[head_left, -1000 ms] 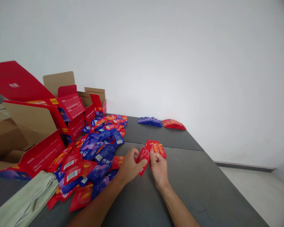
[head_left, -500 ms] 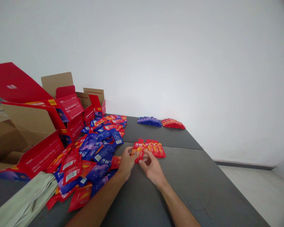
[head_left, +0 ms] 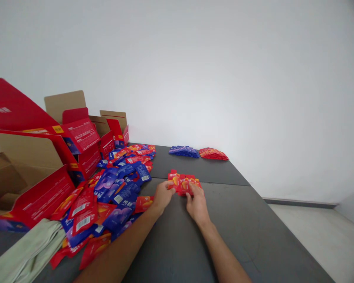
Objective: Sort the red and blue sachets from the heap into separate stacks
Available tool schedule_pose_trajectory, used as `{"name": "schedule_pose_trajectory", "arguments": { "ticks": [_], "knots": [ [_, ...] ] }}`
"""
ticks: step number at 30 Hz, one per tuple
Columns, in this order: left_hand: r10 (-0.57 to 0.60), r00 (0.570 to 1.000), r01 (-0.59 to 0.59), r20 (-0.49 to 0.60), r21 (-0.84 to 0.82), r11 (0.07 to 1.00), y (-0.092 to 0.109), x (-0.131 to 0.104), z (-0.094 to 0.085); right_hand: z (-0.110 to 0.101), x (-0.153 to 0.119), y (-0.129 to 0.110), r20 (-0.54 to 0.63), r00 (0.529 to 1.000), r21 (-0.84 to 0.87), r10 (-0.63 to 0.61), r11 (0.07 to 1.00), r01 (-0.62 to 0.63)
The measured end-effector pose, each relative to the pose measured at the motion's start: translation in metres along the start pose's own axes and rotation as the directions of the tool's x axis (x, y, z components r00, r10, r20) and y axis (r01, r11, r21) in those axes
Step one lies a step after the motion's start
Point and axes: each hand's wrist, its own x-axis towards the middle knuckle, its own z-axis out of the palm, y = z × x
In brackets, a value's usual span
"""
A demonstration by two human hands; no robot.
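My left hand pinches a red sachet with an orange fruit print by its near left edge. This sachet lies against the left end of a short overlapping row of red sachets on the dark table. Over that row is my right hand, its fingers on top of the sachets and its thumb at their near edge. To the left of my hands spreads a loose heap of red sachets and blue sachets, partly behind my left forearm.
Opened red cartons stand along the left side, with a pale green cloth before them. Fanned stacks of blue sachets and red sachets lie at the table's far end, near the white wall. A seam crosses the dark table.
The sachet between my hands has come up against the row's left end. My right hand has moved forward and right, off that sachet and onto the row. The view has shifted slightly.
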Motion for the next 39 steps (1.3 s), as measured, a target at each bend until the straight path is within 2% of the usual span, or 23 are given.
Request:
{"name": "schedule_pose_trajectory", "arguments": {
  "ticks": [2, 4, 7, 11, 16, 21, 24, 31, 39],
  "knots": [
    [-0.038, 0.999, 0.038, -0.008, 0.029, 0.999, -0.007, 0.010, 0.005, -0.003, 0.002, 0.010, 0.020, 1.000, -0.179, -0.024, 0.983, 0.027],
    [-0.046, 0.999, 0.047, -0.015, 0.045, 0.998, -0.012, 0.015, 0.010, -0.002, 0.001, 0.018, 0.082, 0.996, -0.312, 0.019, 0.950, 0.008],
    [-0.002, 1.000, 0.003, -0.008, 0.085, 0.996, -0.018, 0.016, 0.015, 0.004, -0.002, 0.022, 0.166, 0.982, -0.403, 0.090, 0.915, -0.016],
    [0.094, 0.993, -0.111, 0.073, 0.308, 0.945, -0.020, 0.013, 0.017, 0.010, -0.004, 0.023, 0.237, 0.964, -0.427, 0.117, 0.904, -0.005],
    [0.177, 0.968, -0.249, 0.179, 0.584, 0.773, -0.016, 0.009, 0.016, 0.009, -0.003, 0.026, 0.259, 0.956, -0.441, 0.136, 0.897, -0.008],
    [0.197, 0.959, -0.282, 0.203, 0.750, 0.599, -0.013, 0.006, 0.015, 0.009, -0.004, 0.027, 0.256, 0.957, -0.445, 0.138, 0.896, -0.010],
    [0.180, 0.959, -0.281, 0.218, 0.799, 0.531, -0.011, 0.004, 0.016, 0.009, -0.004, 0.027, 0.261, 0.954, -0.453, 0.149, 0.891, -0.015],
    [0.180, 0.953, -0.301, 0.244, 0.837, 0.457, -0.005, -0.004, 0.020, 0.010, -0.003, 0.027, 0.273, 0.948, -0.481, 0.167, 0.877, -0.016],
    [0.163, 0.956, -0.292, 0.245, 0.851, 0.436, 0.000, -0.008, 0.023, 0.010, -0.004, 0.025, 0.254, 0.951, -0.480, 0.175, 0.877, -0.033]
  ]
}}
